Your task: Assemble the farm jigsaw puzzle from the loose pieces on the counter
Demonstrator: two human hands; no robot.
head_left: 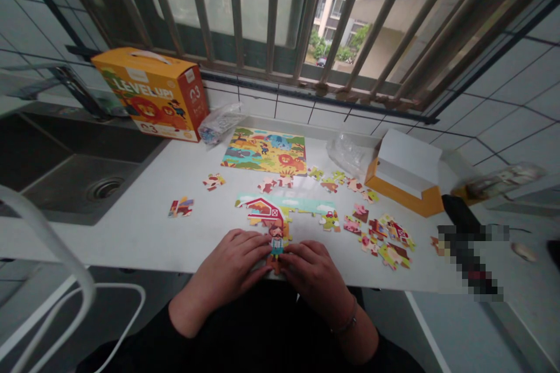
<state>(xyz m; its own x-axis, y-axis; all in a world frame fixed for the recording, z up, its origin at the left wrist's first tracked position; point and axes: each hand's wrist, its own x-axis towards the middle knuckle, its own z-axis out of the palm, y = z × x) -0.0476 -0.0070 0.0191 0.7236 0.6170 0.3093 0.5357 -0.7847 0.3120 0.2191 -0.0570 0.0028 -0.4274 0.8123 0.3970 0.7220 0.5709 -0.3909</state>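
Farmer strip of the jigsaw puzzle (276, 244) lies on the table (144, 239), close to its front edge, between my two hands. My left hand (240, 259) covers its left border and my right hand (315, 271) its right one, so I cannot see the outline on either side. My left fingers lie together, tips touching the strip; my right ones curl in close. I cannot tell whether either set pinches it or only presses, and my right thumb is hard to make out.

The strip's long axis runs from me toward the window (289, 17), the printed farmer upright, hat away from me and feet toward me. Beyond it the barn section (262, 208) has its roof peak pointing away, and the joined sky strip (308, 205) stretches left to right. Loose pieces (396, 255) on the right overlap, hiding parts of their pictures. Pixelation masks a dark object (475, 262) farther right.
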